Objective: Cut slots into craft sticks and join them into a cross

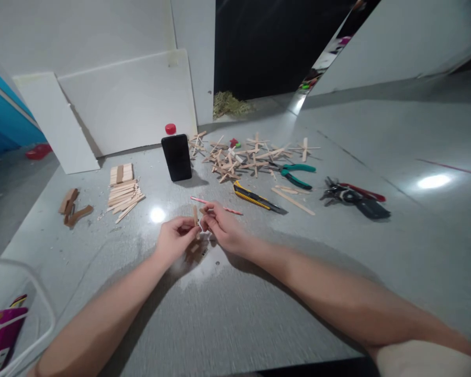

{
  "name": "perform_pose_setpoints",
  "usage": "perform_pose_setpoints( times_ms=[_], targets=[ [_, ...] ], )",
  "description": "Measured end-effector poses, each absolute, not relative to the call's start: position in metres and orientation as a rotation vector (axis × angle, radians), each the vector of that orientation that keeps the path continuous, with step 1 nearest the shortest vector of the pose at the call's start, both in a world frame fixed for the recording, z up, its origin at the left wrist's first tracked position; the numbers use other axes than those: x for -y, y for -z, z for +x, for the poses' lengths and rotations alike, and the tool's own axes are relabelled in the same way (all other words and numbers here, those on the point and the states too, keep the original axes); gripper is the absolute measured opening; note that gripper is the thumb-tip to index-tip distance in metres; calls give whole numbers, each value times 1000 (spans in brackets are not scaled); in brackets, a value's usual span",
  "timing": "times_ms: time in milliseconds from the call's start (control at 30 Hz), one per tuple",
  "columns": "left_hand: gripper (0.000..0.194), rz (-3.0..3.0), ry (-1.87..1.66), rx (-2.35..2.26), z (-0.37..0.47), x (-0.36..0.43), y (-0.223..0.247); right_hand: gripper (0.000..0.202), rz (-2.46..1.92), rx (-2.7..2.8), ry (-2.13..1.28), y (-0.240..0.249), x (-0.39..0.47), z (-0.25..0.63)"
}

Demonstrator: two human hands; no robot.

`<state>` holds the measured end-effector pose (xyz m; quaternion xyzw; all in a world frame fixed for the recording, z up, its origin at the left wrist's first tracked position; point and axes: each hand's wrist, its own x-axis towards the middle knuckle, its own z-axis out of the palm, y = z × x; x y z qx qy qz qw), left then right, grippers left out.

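My left hand [176, 238] is closed in a pinch on a small craft stick [195, 213], which stands upright between thumb and fingers. Close beside it, my right hand [224, 228] is also pinched, with a bit of pale wood [202, 211] showing at its fingertips. Beneath the hands lies a small brown patterned piece [196, 251], partly covered, whose kind I cannot make out. Just beyond the fingers rests a pink pencil [232, 211], partly hidden by my right hand. A yellow and black utility knife [259, 199] lies a little farther off.
A black phone [176, 158] stands upright before a red cap [170, 128]. Left are craft sticks [123, 196] and brown pieces [75, 209]. A pile of crossed sticks [230, 162], green-handled pliers [296, 175] and keys [332, 191] lie at the back and right.
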<state>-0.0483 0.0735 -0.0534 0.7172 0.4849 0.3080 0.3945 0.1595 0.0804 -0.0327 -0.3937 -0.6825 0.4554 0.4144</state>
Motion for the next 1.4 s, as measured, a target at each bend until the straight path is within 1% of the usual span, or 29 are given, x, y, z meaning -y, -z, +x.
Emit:
perform_pose_setpoints(
  times_ms=[100,267,333,400,500,633,700,833,933,1000,1067,1300,1400],
  targets=[
    [30,1926,-821,-1238,-50,-71,53,20,-956,1656,-1163,32,-80,162],
    [30,2184,-898,-1306,-59,-62,52,42,-848,1684,-1320,22,-76,167],
    [31,2284,-912,-1315,-62,-58,52,46,-825,1712,-1350,18,-72,165],
    [30,2366,-931,-1319,-63,-55,50,40,-821,1742,-1341,15,-68,163],
    [26,2444,-996,-1335,-62,-55,43,24,-841,1789,-1285,11,-62,160],
    [17,2454,-1177,-1377,-57,-60,27,10,-894,1799,-1198,7,-58,159],
    [10,2414,-1287,-1396,-53,-61,18,14,-927,1787,-1165,6,-59,161],
    [9,2323,-1435,-1381,-49,-57,10,22,-967,1781,-1130,5,-60,163],
    [15,2315,-1475,-1306,-48,-52,11,25,-971,1790,-1114,6,-60,164],
    [23,2325,-1489,-1241,-47,-51,13,23,-968,1798,-1101,8,-59,164],
    [26,2327,-1509,-1190,-46,-51,13,22,-964,1806,-1085,9,-59,163],
    [9,2281,-1554,-1206,-43,-54,11,25,-945,1847,-1007,12,-59,164],
    [13,2281,-1519,-1239,-45,-54,13,26,-936,1858,-968,13,-58,164]
  ],
)
